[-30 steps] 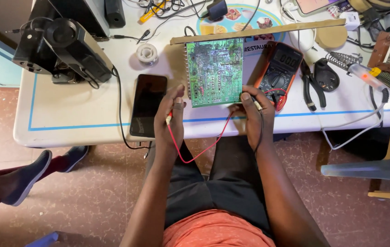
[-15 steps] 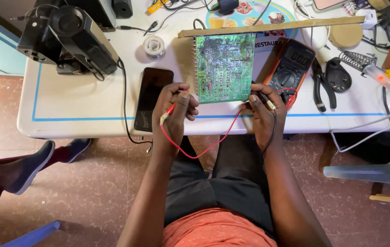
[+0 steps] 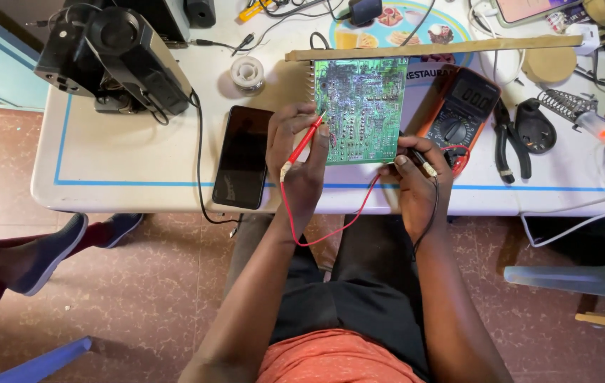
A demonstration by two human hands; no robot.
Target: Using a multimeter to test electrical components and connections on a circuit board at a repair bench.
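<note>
A green circuit board (image 3: pixel 363 106) lies on the white table (image 3: pixel 132 156) in front of me. My left hand (image 3: pixel 299 152) grips a red test probe (image 3: pixel 304 142), its tip touching the board's left edge. My right hand (image 3: pixel 419 177) grips a black test probe (image 3: pixel 416 157) at the board's lower right corner. Red and black leads hang from the probes below the table edge. An orange-cased multimeter (image 3: pixel 458 106) sits just right of the board, beside my right hand.
A black phone (image 3: pixel 243 156) lies left of my left hand. A black machine (image 3: pixel 114 57) stands at the back left, a solder reel (image 3: pixel 248 72) near it. Pliers (image 3: pixel 508 138), a soldering iron stand (image 3: pixel 565 106) and a wooden strip (image 3: pixel 430 48) lie to the right. Another person's shoes (image 3: pixel 54 248) rest on the floor at left.
Both hands have risen from the table's front edge onto the board. The red probe tip now touches the board's left edge and the black probe its lower right corner.
</note>
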